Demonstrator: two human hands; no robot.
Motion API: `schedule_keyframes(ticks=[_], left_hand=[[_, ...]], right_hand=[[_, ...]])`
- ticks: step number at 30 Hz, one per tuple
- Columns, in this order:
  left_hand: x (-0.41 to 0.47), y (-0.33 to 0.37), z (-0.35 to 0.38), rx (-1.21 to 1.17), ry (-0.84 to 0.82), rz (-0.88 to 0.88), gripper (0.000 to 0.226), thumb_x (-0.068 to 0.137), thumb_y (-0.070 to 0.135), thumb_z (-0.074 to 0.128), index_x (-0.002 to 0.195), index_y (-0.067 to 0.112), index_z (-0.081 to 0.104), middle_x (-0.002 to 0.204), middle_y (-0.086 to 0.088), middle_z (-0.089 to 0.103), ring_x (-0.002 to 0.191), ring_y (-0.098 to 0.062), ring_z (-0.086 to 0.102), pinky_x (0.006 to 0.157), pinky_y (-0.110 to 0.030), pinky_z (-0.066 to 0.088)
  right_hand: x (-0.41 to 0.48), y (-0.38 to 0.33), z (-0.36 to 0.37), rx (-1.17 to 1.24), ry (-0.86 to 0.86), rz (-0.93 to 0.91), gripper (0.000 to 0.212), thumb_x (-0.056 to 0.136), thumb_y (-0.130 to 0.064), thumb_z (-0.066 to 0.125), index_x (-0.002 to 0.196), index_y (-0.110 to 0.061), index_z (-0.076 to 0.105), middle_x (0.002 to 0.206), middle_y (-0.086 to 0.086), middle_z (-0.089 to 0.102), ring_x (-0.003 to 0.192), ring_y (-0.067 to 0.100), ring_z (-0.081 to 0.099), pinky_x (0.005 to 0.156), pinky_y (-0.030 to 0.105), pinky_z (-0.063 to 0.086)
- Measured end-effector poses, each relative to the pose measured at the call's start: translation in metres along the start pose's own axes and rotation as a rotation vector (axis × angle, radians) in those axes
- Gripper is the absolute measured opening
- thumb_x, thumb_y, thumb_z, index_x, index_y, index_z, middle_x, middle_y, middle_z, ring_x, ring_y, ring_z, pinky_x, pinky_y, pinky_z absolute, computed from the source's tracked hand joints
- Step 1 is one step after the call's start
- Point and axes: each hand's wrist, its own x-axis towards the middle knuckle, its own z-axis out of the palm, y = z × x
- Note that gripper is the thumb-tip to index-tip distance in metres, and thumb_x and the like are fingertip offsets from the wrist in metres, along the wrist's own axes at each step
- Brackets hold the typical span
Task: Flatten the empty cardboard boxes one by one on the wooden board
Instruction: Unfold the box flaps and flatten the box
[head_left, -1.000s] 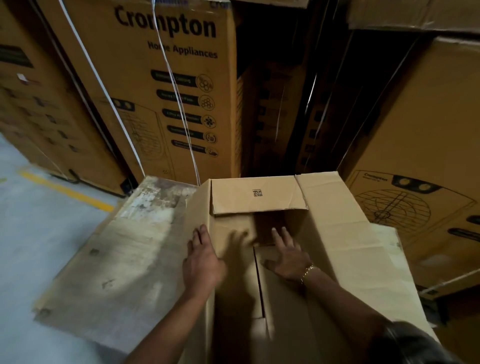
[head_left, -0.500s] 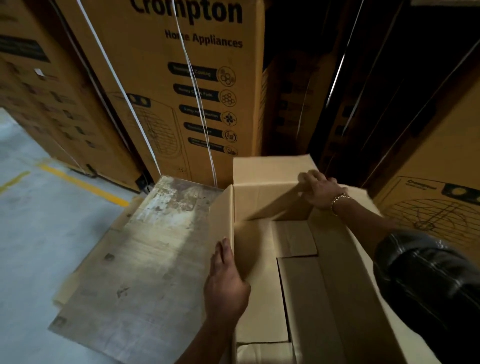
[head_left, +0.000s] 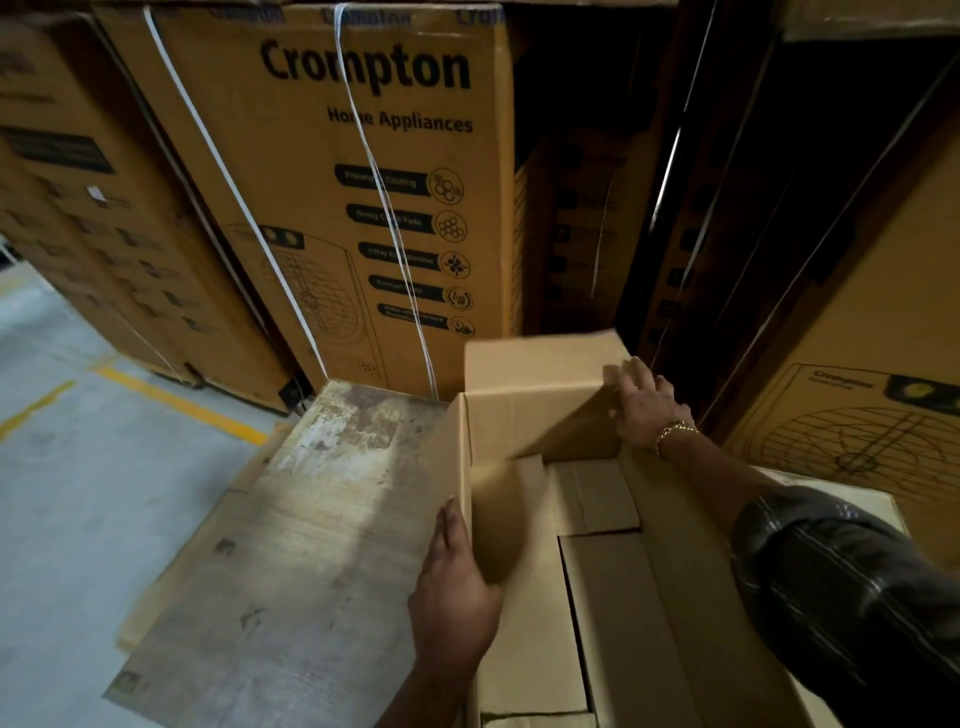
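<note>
1. Here, the box (head_left: 597, 571) stood open-topped at the near right, its left wall along the right edge of the board (head_left: 311, 519). Its bottom flaps looked folded shut inside, so it was not yet flattened.
2. The right hand (head_left: 644, 405) curled around the far flap (head_left: 535, 369) at the box's far right corner, probably to pull that end and skew the walls.
3. The left hand (head_left: 457, 587) lay with straight fingers against the outside of the left wall, likely bracing it. Whether the thumb hooked over the rim could not be told.
4. Strapped cartons (head_left: 374, 182) stood just beyond the far edge and crowded the right side, leaving little room there.
5. Room showed to the left, over the board and the floor (head_left: 78, 467), so folding leftward seemed the freest way.
</note>
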Motion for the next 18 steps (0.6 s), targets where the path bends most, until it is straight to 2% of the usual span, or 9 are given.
schedule_keyframes(ticks=[2,4,7,10,15,18], left_hand=[[0.000,0.001,-0.001,0.037,0.007,-0.003,0.098,0.083,0.023,0.059,0.155,0.029,-0.007,0.162,0.004,0.023,0.125,-0.024,0.053,0.092,-0.038,0.050],[-0.001,0.002,-0.001,0.048,0.022,0.001,0.096,0.084,0.022,0.059,0.155,0.028,-0.006,0.162,0.004,0.024,0.124,-0.023,0.055,0.088,-0.036,0.051],[-0.004,0.000,0.001,0.078,0.068,0.042,0.091,0.086,0.025,0.059,0.156,0.023,0.000,0.160,0.001,0.028,0.124,-0.024,0.055,0.087,-0.037,0.053],[-0.007,0.001,-0.002,0.088,0.089,0.067,0.088,0.086,0.029,0.058,0.155,0.020,0.004,0.160,-0.001,0.026,0.131,-0.027,0.048,0.088,-0.042,0.052],[-0.047,-0.010,0.002,0.088,-0.018,0.062,0.097,0.086,0.043,0.059,0.155,0.019,-0.005,0.165,-0.005,0.004,0.148,-0.032,0.017,0.110,-0.053,0.036],[-0.112,-0.036,0.019,0.059,-0.063,0.026,0.103,0.088,0.050,0.059,0.156,0.021,-0.012,0.165,-0.003,-0.007,0.151,-0.029,0.010,0.114,-0.048,0.030]], right_hand=[[-0.018,0.012,0.007,0.073,0.014,0.014,0.087,0.091,-0.019,0.052,0.156,-0.029,-0.005,0.165,0.005,-0.012,0.146,0.046,0.018,0.111,0.062,0.032],[-0.049,0.026,0.013,0.128,0.009,0.017,0.095,0.089,-0.011,0.050,0.155,-0.027,-0.017,0.165,0.008,-0.010,0.142,0.044,0.030,0.109,0.056,0.039],[-0.112,0.044,0.019,0.192,-0.014,0.058,0.098,0.091,-0.017,0.054,0.153,-0.025,-0.021,0.166,0.008,0.001,0.119,0.036,0.057,0.087,0.044,0.055],[-0.185,0.058,0.032,0.188,-0.035,0.065,0.095,0.092,-0.025,0.052,0.153,-0.029,-0.021,0.165,0.007,0.004,0.109,0.030,0.062,0.078,0.039,0.058],[-0.316,0.084,0.052,0.168,-0.148,0.075,0.092,0.095,-0.030,0.052,0.153,-0.028,-0.020,0.166,0.005,-0.001,0.127,0.028,0.054,0.096,0.038,0.054],[-0.384,0.105,0.052,0.344,-0.233,0.101,0.087,0.094,-0.040,0.054,0.156,-0.036,-0.007,0.165,-0.004,0.009,0.131,0.021,0.051,0.102,0.036,0.047]])
